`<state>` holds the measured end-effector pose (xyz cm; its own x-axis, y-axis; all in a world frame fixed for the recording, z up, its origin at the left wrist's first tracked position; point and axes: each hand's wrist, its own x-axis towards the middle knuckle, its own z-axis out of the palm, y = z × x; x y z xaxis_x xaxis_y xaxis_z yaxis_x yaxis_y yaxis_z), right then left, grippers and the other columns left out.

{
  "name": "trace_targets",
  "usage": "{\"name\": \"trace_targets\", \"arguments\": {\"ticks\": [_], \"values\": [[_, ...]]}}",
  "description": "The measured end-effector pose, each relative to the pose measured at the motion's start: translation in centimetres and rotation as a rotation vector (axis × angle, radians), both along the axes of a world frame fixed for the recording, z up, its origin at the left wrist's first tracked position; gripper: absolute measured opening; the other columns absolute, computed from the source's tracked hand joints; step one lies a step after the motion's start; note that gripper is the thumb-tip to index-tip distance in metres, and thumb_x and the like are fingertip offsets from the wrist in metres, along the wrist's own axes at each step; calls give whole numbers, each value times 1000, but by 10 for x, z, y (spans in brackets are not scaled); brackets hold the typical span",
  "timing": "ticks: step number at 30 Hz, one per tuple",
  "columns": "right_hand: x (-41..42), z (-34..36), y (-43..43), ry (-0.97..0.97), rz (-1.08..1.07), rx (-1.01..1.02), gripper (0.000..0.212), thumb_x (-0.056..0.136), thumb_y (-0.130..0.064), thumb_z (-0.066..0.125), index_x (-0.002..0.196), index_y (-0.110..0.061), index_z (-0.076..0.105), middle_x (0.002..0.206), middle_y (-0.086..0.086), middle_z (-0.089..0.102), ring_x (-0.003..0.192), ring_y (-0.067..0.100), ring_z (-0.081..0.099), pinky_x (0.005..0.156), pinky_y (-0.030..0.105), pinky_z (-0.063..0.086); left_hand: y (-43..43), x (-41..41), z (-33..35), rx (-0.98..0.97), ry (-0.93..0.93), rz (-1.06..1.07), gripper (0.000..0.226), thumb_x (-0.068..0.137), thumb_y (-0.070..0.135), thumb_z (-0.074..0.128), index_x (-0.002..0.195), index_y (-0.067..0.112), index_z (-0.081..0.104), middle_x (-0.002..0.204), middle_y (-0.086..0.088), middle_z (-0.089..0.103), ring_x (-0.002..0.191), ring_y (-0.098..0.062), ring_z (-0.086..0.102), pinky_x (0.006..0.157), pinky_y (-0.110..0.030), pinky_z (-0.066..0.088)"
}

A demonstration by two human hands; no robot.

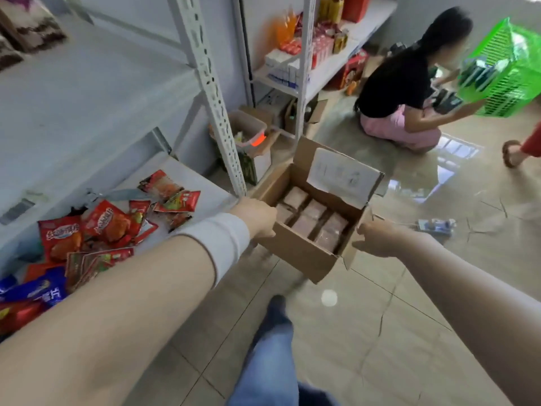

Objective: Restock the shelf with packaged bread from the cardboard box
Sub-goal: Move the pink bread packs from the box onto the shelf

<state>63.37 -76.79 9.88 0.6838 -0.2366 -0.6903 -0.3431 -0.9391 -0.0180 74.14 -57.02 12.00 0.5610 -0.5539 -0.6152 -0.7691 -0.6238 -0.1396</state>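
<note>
Open brown cardboard box (298, 250), rows of clear-wrapped brownish bread packs (313, 221) inside, is low over beige tiled floor (351, 332), just right of grey metal shelf (187, 177) w/ red snack packets (108, 224). L hand (257, 216) fingers curl over box's left rim; R hand (377, 240) fingers pinch its right flap.

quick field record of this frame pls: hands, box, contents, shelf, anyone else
left hand: grips left rim of cardboard box
right hand: grips the box's right flap
box state: open, flaps up; resting or lifted, cannot tell
contents: bread packs, wrapped, in rows
shelf: holds red snack packets, no bread seen on it
bystander: person crouching beyond the box, green basket beside them
</note>
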Motion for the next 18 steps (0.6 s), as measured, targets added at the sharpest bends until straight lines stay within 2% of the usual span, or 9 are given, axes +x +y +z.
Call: {"name": "trace_targets", "arguments": {"ticks": [3, 7, 10, 12, 15, 18], "values": [[2, -39, -33, 35, -123, 36, 52, 95, -39, 43, 139, -11, 39, 139, 9, 49, 128, 28, 45, 104, 34, 37, -37, 24, -34, 17, 53, -22, 36, 95, 37, 44, 121, 14, 51, 118, -8, 62, 104, -28, 60, 75, -34, 41], [24, -104, -61, 49, -289, 127, 49, 96, -36, 42, 136, -7, 41, 139, 13, 48, 128, 30, 45, 103, 33, 38, -83, 74, -101, -14, 141, 9, 35, 96, 36, 42, 121, 12, 48, 121, -11, 59, 108, -30, 57, 81, -37, 43], [43, -145, -66, 126, -408, 179, 51, 97, -37, 41, 136, -5, 38, 140, 15, 45, 129, 30, 43, 101, 33, 39, -104, 101, -153, -12, 286, 77, 44, 94, 39, 43, 128, 12, 44, 127, -12, 56, 115, -32, 53, 91, -40, 44], [63, -177, -68, 164, -497, 261, 52, 97, -35, 42, 138, -4, 34, 142, 16, 42, 130, 30, 41, 101, 32, 36, -121, 117, -196, -28, 366, 116, 48, 93, 41, 45, 132, 14, 42, 128, -11, 55, 117, -31, 53, 92, -41, 46], [100, -242, -68, 106, -733, 402, 60, 95, -36, 47, 144, -7, 28, 144, 14, 40, 131, 29, 41, 105, 33, 35, -142, 138, -265, -129, 443, 271, 51, 92, 38, 51, 136, 17, 37, 131, -8, 52, 119, -27, 52, 93, -41, 47], [130, -322, -69, 116, -980, 471, 74, 93, -38, 51, 149, -7, 14, 149, 15, 32, 135, 29, 36, 108, 33, 31, -163, 161, -345, -134, 498, 448, 66, 89, 33, 58, 144, 15, 25, 142, -11, 41, 129, -29, 43, 104, -41, 40]]}}
